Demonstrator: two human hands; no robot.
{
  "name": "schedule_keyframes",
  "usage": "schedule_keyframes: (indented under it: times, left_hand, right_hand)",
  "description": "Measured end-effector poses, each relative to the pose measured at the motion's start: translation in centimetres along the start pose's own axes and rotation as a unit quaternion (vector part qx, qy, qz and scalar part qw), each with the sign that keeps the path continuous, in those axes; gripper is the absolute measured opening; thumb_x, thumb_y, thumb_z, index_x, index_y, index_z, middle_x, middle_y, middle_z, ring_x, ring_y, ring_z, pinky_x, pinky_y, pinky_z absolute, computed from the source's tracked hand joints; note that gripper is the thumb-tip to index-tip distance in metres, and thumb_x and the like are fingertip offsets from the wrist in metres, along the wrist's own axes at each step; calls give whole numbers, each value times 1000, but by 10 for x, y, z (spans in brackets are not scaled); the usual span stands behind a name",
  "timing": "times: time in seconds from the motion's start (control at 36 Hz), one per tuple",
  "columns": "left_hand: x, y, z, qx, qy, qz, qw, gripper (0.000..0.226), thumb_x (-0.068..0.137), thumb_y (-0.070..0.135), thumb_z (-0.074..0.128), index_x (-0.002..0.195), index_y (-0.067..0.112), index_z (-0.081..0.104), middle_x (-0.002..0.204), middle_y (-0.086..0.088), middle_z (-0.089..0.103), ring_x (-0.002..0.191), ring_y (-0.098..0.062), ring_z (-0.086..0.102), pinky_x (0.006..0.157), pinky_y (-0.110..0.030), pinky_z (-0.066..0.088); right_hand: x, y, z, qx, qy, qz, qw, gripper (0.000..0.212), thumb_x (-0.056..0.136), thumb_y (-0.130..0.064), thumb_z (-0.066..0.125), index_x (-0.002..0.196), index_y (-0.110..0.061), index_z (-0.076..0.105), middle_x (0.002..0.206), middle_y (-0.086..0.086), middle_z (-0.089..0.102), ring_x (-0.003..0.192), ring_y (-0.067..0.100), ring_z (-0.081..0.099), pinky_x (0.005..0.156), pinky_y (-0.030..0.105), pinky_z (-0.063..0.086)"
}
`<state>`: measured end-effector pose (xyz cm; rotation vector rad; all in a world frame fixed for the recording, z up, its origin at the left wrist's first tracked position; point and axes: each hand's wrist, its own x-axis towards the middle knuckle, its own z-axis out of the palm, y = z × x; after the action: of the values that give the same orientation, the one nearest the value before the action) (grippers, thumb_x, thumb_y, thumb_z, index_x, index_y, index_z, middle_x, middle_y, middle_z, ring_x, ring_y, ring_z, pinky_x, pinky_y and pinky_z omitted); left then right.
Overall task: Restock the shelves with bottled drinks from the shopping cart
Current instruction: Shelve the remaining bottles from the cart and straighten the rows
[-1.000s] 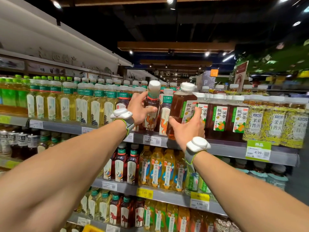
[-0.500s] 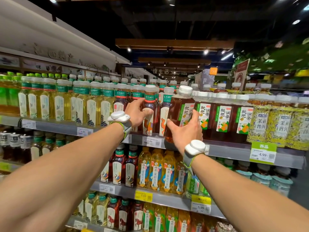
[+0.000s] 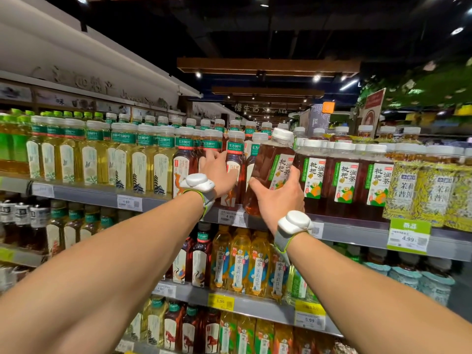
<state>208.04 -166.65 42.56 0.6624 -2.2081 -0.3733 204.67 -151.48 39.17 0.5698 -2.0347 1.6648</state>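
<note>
One brown tea bottle (image 3: pixel 270 172), white cap (image 3: pixel 282 134), tilted

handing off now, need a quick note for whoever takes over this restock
Left hand: grips a standing dark tea bottle on the upper shelf.
Right hand: holds a loquat tea bottle, tilted, base at the shelf edge, left of its matching row.
Done: shelf looks nearly full.
Left: stand the tilted bottle in its row; the cart is out of view.

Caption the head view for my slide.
Right hand holds tilted tea bottle at shelf; left hand grips dark bottle.
</note>
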Motion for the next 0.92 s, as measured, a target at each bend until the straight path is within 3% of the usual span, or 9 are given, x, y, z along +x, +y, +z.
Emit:
schedule_keyframes:
  times: [0.11,0.22,0.33,0.47,0.58,0.75,0.92]
  left_hand:
    - [-2,-3,-3,-38,67,-24,997,42,91,10,53,133,12,52,136,-12,44,123,-33,42,99,-38,36]
    - [0,-15,-8,-51,139,-72,986,34,92,13,58,125,9,51,133,-13,44,106,-34,57,80,-37,42]
    - [11,-24,-9,-25,120,-91,988,52,95,28,64,140,9,45,144,-12,42,120,-35,54,93,-44,43]
    - [26,-35,-5,-4,71,-71,995,70,94,40,65,151,9,36,150,-12,46,136,-33,45,107,-43,38]
    - [31,-36,0,8,53,-73,996,77,90,36,73,150,8,35,147,-14,50,133,-35,49,104,-45,42]
    - [33,-40,-2,36,51,-47,997,63,91,39,70,138,6,44,138,-17,51,121,-37,54,95,-46,47]
    - [25,-43,-8,42,45,-37,997,74,93,44,66,151,10,34,151,-13,42,135,-34,45,105,-44,41]
  right_hand:
    - [2,0,2,9,-3,8,1000,83,59,-69,71,128,-33,42,115,-5,67,98,26,66,84,45,56]
    - [2,1,6,2,-14,10,1000,87,58,-71,71,130,-32,41,115,-3,67,100,27,66,85,46,55]
    - [2,2,8,-4,-18,8,1000,89,59,-72,71,133,-31,41,115,-3,68,100,27,66,86,46,55]
    - [2,3,12,-13,-17,8,1000,90,62,-70,74,135,-29,41,117,-2,67,104,29,65,87,46,55]
    - [3,5,13,-23,-18,10,1000,94,64,-69,75,141,-28,39,124,1,66,110,31,63,90,45,53]
    - [2,5,12,-24,-12,15,1000,95,63,-69,74,142,-29,39,126,0,65,112,30,62,92,46,53]
    - [0,4,11,-25,-13,12,1000,94,64,-67,75,142,-28,39,123,1,66,109,30,63,91,46,53]
